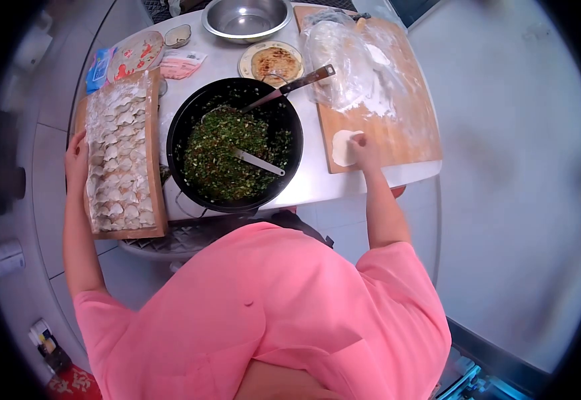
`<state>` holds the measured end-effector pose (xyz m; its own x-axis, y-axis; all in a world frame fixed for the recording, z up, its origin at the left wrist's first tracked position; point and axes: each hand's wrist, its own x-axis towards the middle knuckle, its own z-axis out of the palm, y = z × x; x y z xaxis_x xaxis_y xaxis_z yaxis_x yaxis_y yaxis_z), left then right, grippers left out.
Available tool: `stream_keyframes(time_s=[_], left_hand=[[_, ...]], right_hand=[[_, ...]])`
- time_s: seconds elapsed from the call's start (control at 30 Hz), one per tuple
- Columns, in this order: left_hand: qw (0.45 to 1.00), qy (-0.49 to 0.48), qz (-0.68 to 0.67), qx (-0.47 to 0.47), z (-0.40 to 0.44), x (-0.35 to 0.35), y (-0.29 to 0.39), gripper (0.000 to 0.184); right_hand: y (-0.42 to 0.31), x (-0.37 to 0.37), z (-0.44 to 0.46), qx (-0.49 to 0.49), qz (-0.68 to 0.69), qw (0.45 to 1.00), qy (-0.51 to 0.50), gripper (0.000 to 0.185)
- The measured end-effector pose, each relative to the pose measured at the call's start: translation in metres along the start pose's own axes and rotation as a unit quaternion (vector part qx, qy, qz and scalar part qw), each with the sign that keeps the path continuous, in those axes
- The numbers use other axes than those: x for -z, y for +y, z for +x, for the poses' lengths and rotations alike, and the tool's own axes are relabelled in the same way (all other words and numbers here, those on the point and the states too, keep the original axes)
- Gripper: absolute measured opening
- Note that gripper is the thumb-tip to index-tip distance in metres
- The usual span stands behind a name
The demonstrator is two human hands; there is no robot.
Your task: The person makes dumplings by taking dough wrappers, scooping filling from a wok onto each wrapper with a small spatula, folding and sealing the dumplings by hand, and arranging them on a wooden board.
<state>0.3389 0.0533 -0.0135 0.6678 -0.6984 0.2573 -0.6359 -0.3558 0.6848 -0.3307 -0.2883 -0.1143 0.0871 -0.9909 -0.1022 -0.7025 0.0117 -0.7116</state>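
My right hand (365, 149) pinches the edge of a round dough wrapper (345, 148) at the near left corner of the wooden board (410, 133). At the left, my left hand (76, 159) is against the outer edge of a long tray (154, 133) holding rows of floured dumplings (118, 160); its fingers are partly hidden there. Between my hands stands a black pot (296, 143) of chopped green filling (224, 157). A metal spatula (260, 162) lies in the filling, and a long-handled utensil (289, 88) leans over the rim.
Behind the pot are a steel bowl (247, 20) and a plate (244, 65) with a browned flatbread (276, 64). A plastic bag (334, 57) covers part of the floured board. Packets (180, 65) and a small bowl (178, 36) sit at the back left.
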Motion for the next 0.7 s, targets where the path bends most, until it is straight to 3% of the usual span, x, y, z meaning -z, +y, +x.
stream_keyframes(time_s=[0.03, 0.13, 0.4, 0.47, 0.53, 0.7], left_hand=[[1.0, -0.019, 0.006, 0.025, -0.009, 0.002, 0.017, 0.037], [0.998, -0.044, -0.009, 0.04, -0.035, -0.005, 0.069, 0.037], [0.995, -0.086, -0.02, 0.043, -0.068, -0.034, 0.155, 0.036], [0.993, -0.103, -0.036, 0.042, -0.071, -0.036, 0.153, 0.036], [0.992, -0.116, -0.023, 0.035, -0.076, -0.041, 0.164, 0.035], [0.991, -0.112, -0.067, 0.031, -0.083, -0.053, 0.147, 0.035]], right_hand=[[-0.002, 0.0, -0.004, 0.035, 0.009, 0.998, -0.055, 0.023], [-0.008, 0.004, -0.009, 0.063, -0.038, 0.995, -0.061, 0.022], [-0.021, 0.009, -0.013, 0.043, -0.116, 0.988, -0.089, 0.019], [-0.018, 0.006, -0.013, 0.062, -0.13, 0.987, -0.07, 0.019], [-0.019, 0.006, -0.018, 0.068, -0.055, 0.995, -0.044, 0.019], [-0.02, 0.008, -0.014, 0.033, -0.075, 0.993, -0.086, 0.02]])
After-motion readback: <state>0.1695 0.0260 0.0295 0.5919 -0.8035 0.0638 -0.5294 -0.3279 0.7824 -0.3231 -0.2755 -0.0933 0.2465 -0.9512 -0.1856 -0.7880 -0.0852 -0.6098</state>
